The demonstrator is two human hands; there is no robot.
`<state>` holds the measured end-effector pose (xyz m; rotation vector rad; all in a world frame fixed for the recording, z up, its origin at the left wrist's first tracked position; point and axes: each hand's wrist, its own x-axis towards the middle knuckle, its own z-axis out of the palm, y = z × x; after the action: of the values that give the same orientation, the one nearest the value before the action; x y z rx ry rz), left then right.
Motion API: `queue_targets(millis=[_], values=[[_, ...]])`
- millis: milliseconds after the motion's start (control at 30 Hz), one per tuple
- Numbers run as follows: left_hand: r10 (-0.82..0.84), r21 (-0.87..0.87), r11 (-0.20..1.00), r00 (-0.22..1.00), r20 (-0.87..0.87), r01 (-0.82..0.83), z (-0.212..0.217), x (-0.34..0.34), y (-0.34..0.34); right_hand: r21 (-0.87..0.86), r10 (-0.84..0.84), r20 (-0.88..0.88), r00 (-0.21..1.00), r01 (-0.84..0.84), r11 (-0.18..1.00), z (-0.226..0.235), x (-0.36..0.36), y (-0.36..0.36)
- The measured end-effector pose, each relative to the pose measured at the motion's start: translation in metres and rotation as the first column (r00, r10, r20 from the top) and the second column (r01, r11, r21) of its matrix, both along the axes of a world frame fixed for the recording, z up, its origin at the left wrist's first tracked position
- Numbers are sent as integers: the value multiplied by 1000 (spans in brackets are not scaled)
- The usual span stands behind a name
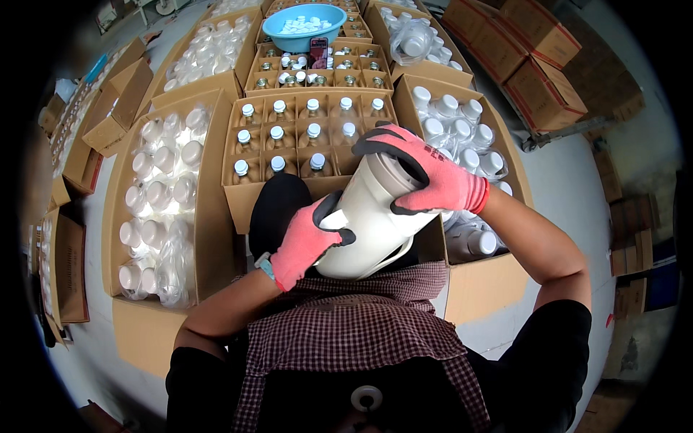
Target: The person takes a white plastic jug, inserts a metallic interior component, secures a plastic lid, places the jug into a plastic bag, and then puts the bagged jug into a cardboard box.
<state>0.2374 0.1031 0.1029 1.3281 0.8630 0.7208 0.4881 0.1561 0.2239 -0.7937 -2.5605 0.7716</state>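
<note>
A cream-white jug with a looped handle, which looks like an insulated flask, is tilted over my lap with its top leaning away to the right. My left hand, in a pink glove with dark fingertips, grips its left side. My right hand, gloved the same way, is wrapped around the greyish lid at the top. Just beyond the jug stands a divided carton of bottles with white caps. Whether the lid is loose or fixed, I cannot tell.
Open cartons of plastic-wrapped bottles flank me, one on the left and one on the right. Farther off, a blue basin of white caps rests on cartons, near a phone. Closed cartons are stacked at the far right.
</note>
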Motion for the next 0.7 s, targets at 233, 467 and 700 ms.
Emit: queue_targets(millis=[233,467,700], values=[[-11,14,1000,994,104,10,-5,-14,-12,-395,-221,-316,923,84,915,1,4,-22],[-449,139,891,885,121,433,-15,-47,30,434,222,410,885,-404,805,62,3,-29],[-658,80,751,753,3,656,-14,-48,50,451,389,580,716,-680,578,71,-15,-50]])
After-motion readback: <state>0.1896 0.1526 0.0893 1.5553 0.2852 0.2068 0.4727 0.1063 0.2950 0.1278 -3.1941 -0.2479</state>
